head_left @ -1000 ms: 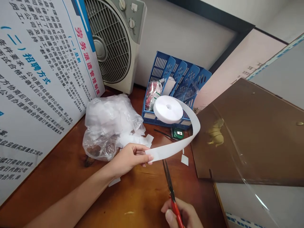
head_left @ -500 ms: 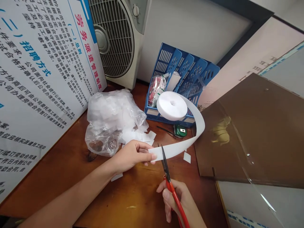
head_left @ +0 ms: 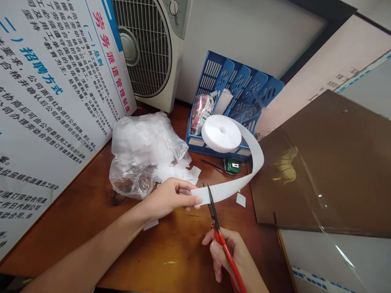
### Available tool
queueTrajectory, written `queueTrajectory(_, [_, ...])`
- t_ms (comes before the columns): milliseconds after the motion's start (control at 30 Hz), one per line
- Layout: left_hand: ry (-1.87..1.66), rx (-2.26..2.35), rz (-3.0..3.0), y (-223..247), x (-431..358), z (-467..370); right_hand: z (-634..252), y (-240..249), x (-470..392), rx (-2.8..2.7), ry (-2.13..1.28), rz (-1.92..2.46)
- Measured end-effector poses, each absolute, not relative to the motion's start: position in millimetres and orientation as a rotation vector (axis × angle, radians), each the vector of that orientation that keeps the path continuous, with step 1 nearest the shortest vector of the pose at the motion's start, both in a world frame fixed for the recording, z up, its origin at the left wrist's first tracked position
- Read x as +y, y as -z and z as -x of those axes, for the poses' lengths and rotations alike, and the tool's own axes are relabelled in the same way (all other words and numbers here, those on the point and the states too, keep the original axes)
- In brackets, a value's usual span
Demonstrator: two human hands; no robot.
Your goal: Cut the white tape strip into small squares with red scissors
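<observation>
My left hand pinches the free end of a white strip between thumb and fingers. The strip curves up and back to its white roll, which rests at the front of a blue file rack. In my right hand are red-handled scissors. Their dark blades straddle the strip just right of my left fingertips, slightly apart. Beyond my left hand, cut white pieces spill from a clear plastic bag. One loose white piece lies right of the blades, another under my left wrist.
The blue file rack holds a red-and-white packet. A green tape measure lies before it on the wooden table. A box fan stands behind, a printed board leans left, and a brown panel stands right.
The view has shifted very slightly. Both hands, the strip and the scissors keep nearly the same places, with the blades still across the strip.
</observation>
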State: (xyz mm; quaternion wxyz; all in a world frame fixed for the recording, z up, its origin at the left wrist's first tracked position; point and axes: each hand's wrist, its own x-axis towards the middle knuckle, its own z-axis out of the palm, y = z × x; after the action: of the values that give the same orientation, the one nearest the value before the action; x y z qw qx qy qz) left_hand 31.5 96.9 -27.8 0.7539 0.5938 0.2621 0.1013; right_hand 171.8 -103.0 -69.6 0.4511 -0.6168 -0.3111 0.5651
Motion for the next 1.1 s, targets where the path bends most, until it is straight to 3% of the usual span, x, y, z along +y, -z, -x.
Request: queueTrajectory(1100, [-0.204,0.567,-1.271,29.6,98.5,-30.1,-173.1,69.7,-101.0,-0.791,-1.427,1.538])
